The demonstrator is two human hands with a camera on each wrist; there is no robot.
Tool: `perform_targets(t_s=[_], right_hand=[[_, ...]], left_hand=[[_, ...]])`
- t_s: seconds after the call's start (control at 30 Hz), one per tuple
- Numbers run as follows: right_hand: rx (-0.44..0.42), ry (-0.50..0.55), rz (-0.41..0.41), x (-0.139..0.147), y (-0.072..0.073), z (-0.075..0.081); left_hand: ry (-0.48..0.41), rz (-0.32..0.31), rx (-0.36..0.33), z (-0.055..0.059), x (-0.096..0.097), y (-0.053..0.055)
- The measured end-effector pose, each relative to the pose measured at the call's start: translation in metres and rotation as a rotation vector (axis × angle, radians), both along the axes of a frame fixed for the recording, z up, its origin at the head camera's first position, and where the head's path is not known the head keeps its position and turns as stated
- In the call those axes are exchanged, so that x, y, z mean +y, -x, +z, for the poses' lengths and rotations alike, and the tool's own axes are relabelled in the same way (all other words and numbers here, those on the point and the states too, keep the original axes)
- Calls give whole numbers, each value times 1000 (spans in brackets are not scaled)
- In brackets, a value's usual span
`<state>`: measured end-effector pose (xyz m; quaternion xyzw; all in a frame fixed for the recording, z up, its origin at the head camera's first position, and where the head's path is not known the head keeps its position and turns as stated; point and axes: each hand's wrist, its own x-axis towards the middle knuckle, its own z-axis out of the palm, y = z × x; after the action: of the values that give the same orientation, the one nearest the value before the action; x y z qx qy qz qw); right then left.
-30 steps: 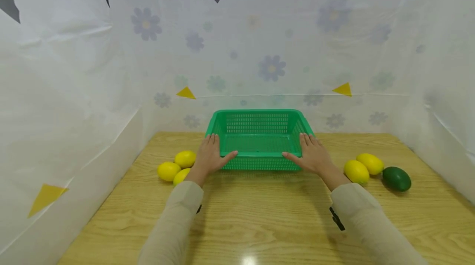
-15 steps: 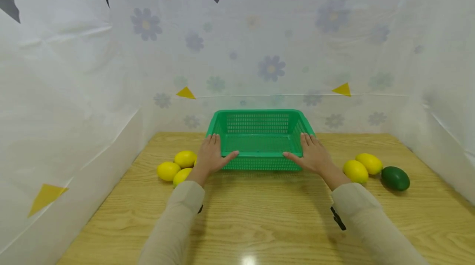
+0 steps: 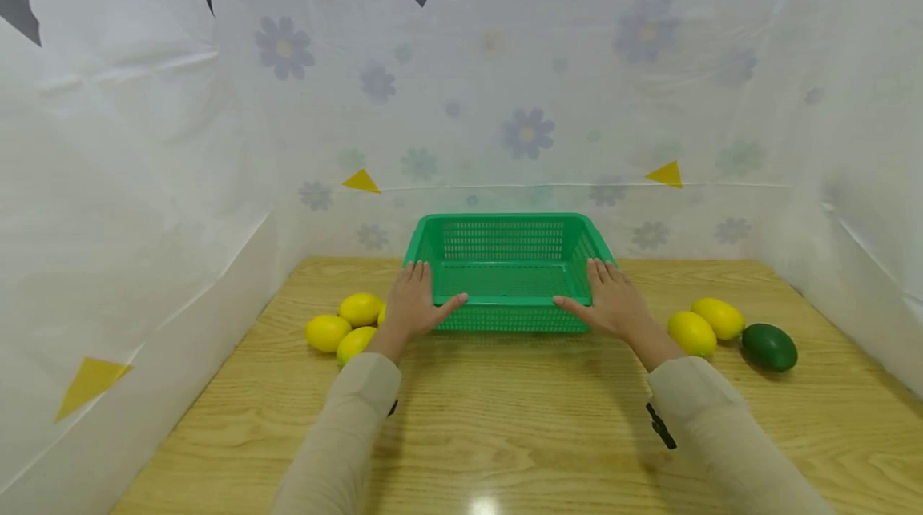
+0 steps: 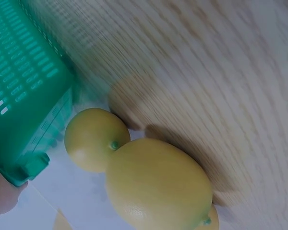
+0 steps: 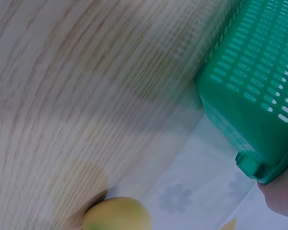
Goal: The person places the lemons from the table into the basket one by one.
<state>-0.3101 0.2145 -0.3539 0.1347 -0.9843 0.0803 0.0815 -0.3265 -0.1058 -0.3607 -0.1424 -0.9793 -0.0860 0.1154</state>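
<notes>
A green plastic basket (image 3: 526,315) with slotted walls stands on the wooden table near the back, with nothing in it. My left hand (image 3: 413,303) lies over its near left corner, the fingers straight across the side rim and the thumb along the front rim. On the near right corner rests my right hand (image 3: 613,299), its fingers likewise straight and its thumb on the front edge. The left wrist view shows the basket's corner (image 4: 33,115) beside yellow lemons (image 4: 158,184). In the right wrist view, the basket's other corner (image 5: 245,115) appears above a lemon (image 5: 117,214).
Several yellow lemons (image 3: 328,333) cluster left of the basket, one partly hidden by my left hand. Two lemons (image 3: 692,333) and a dark green, avocado-shaped fruit (image 3: 769,348) lie to the right. White sheeting (image 3: 461,114) with flowers and triangles encloses the table (image 3: 505,427).
The basket and both hands have shifted very slightly to the right. The lemons and the green fruit lie where they were.
</notes>
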Motion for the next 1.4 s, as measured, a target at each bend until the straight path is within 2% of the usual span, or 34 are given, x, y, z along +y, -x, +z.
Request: perform_targets(t_s=[0.53, 0.97, 1.4], right_hand=[[-34, 1, 3, 9, 2, 1], [-15, 31, 15, 14, 1, -1], [-26, 27, 14, 22, -1, 2]], left_hand=[[-26, -4, -1, 1, 9, -1], [-32, 7, -6, 0, 14, -2], [-6, 15, -20, 0, 22, -1]])
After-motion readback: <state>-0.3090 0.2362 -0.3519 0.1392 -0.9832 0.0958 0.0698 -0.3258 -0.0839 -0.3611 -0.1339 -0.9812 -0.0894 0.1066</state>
